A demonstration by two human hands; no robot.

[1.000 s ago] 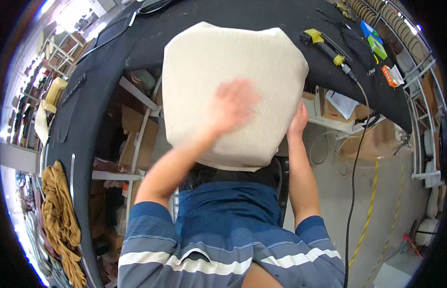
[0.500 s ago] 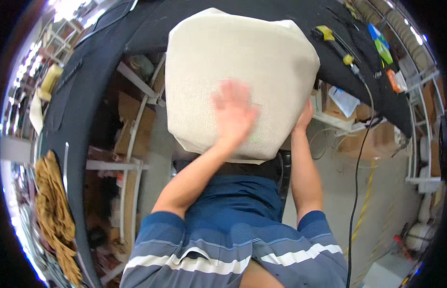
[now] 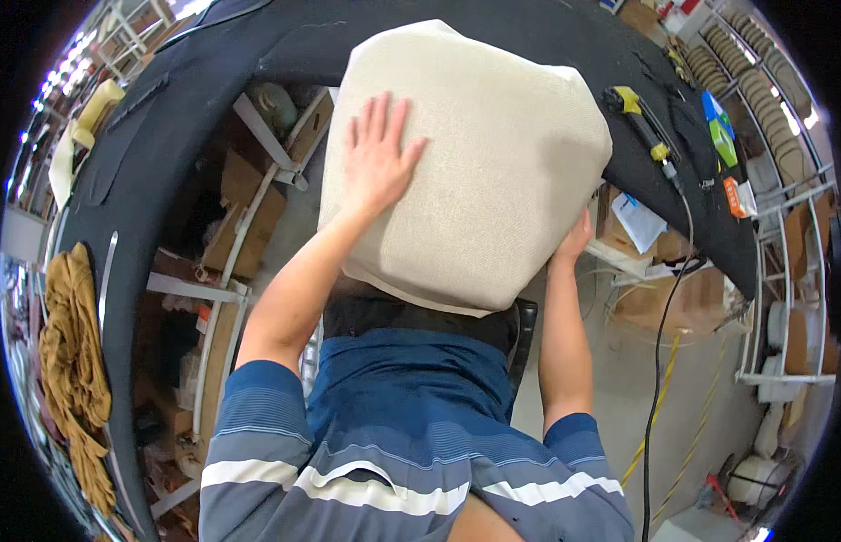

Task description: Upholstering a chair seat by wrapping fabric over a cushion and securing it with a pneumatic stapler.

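A large cushion covered in cream woven fabric (image 3: 475,163) stands in front of me, between my lap and the black-covered table. My left hand (image 3: 377,158) lies flat on the left part of its upper face, fingers spread. At the lower right edge, my right hand (image 3: 576,239) rests against the cushion's side. Its fingertips are hidden behind the fabric, so their grip does not show. The fabric is smooth over the face, with small peaks at the far corners.
Black cloth covers the curved table (image 3: 294,45). A yellow and black hand tool (image 3: 642,122) with a cable (image 3: 669,307) lies at right, near a green and blue box (image 3: 720,131) and an orange box (image 3: 735,197). Brown cloth (image 3: 74,361) hangs at left. Cardboard (image 3: 249,208) sits below.
My left hand has moved left and farther up over the cushion's face. The cushion appears shifted slightly to the right in view. My right hand stays at its right edge.
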